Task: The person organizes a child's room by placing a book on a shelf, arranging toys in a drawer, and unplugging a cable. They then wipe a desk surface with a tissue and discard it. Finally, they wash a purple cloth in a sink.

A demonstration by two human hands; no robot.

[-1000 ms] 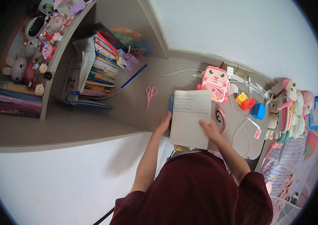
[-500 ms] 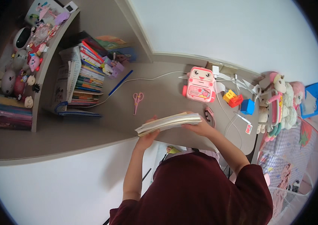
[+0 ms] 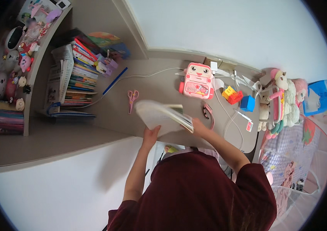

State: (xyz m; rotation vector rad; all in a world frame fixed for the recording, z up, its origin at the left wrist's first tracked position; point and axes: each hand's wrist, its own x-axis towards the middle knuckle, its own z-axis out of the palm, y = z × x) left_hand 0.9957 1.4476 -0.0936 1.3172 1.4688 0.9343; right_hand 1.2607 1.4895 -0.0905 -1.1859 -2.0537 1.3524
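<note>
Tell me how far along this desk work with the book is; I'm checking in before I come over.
Looks done: many books stand packed on the shelf at the left. In hand: the left hand and right hand both grip one pale book, held tilted over the desk. Left: pink scissors, a blue pen, a pink toy and coloured blocks lie loose on the desk.

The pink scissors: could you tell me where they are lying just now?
In the head view the pink scissors lie on the desk, left of the held book and right of the stacked books.
</note>
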